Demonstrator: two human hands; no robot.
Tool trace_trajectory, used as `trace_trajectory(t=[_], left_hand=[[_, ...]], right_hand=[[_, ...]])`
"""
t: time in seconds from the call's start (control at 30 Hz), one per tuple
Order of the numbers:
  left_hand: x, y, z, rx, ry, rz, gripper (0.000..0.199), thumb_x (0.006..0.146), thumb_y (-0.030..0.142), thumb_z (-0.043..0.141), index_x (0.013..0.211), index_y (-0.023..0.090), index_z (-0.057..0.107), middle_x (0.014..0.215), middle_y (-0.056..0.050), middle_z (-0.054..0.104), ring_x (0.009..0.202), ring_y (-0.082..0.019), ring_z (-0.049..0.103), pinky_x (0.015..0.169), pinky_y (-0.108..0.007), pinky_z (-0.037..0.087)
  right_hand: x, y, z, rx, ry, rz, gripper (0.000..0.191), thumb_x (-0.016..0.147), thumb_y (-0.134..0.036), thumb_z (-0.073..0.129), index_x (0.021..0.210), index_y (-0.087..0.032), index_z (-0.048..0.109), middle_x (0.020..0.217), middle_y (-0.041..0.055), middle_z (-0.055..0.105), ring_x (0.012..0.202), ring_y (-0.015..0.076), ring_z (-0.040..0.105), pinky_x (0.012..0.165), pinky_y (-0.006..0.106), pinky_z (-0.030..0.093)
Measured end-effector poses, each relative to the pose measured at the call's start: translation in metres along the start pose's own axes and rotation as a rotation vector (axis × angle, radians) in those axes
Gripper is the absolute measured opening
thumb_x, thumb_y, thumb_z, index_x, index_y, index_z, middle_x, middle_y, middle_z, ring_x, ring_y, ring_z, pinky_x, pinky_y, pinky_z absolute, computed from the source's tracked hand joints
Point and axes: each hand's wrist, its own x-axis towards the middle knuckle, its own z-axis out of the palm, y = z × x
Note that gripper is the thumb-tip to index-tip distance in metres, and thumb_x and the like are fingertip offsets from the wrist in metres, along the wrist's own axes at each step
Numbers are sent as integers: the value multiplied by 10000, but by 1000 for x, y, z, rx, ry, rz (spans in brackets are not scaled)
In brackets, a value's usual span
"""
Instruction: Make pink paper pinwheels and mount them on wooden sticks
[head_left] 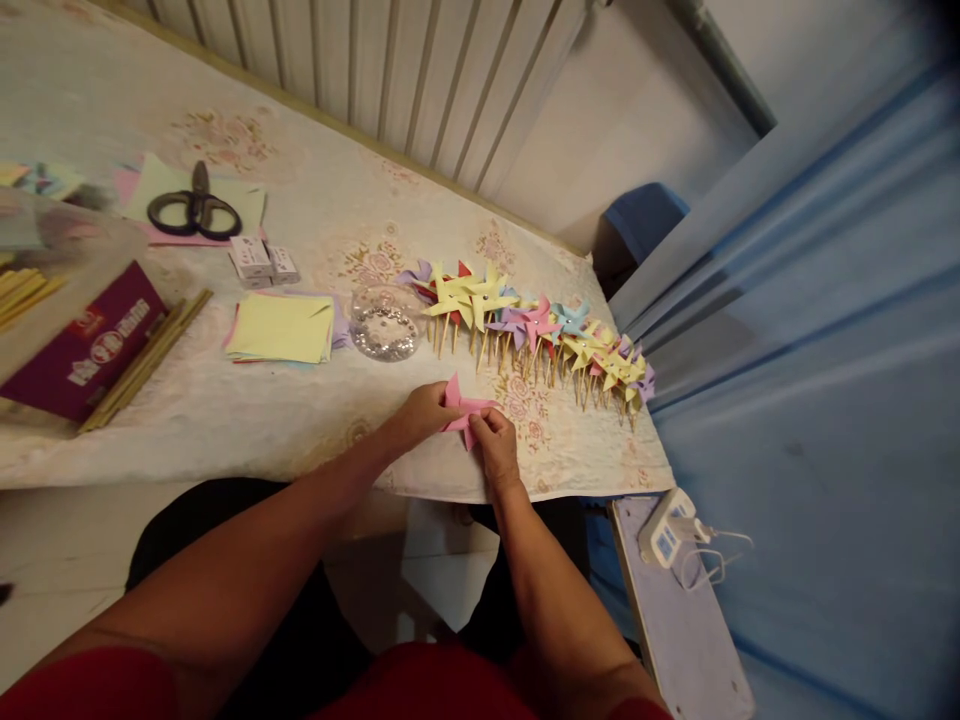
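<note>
A pink paper pinwheel (466,407) with folded blades is held between both hands, just above the front part of the table. My left hand (425,412) is closed on its left side, with the thumb on the paper. On the right side, my right hand (495,440) pinches the pinwheel near its middle. Whether a pin sits under those fingertips cannot be seen. Just beyond my hands is a clear round dish (386,335) of small shiny metal pieces. A row of colourful pinwheels on sticks (536,325) lies to the right of the dish.
Left of the dish lies a stack of yellow paper squares (281,328). Small white boxes (259,260) and black-handled scissors (196,212) on paper sit behind it. A purple-labelled container (90,345) and wooden sticks (146,360) are far left. A power strip (667,528) rests right, beside a blue curtain (810,380).
</note>
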Motion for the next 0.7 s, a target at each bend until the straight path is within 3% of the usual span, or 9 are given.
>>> trace_trajectory(t=[0.17, 0.47, 0.7], left_hand=[[-6, 5, 0, 67, -54, -10, 132, 636, 297, 624, 687, 184, 579, 592, 30, 557, 600, -136, 465, 544, -255, 297], [-7, 2, -1, 82, -66, 10, 115, 659, 263, 590, 735, 179, 607, 598, 35, 562, 598, -135, 486, 557, -258, 334], [-9, 0, -16, -18, -10, -23, 93, 650, 251, 594, 703, 175, 590, 594, 41, 543, 580, -125, 472, 537, -254, 331]], right_hand=[[0, 9, 0, 28, 6, 3, 255, 789, -396, 639, 652, -190, 578, 612, -62, 470, 602, 113, 404, 611, 242, 340], [-5, 8, -1, 74, 1, -18, 295, 839, -458, 628, 828, -174, 705, 760, -15, 633, 740, 149, 543, 730, 267, 420], [-2, 2, 4, 252, 271, 58, 345, 759, -510, 675, 712, -177, 596, 617, -39, 551, 564, 113, 473, 563, 251, 386]])
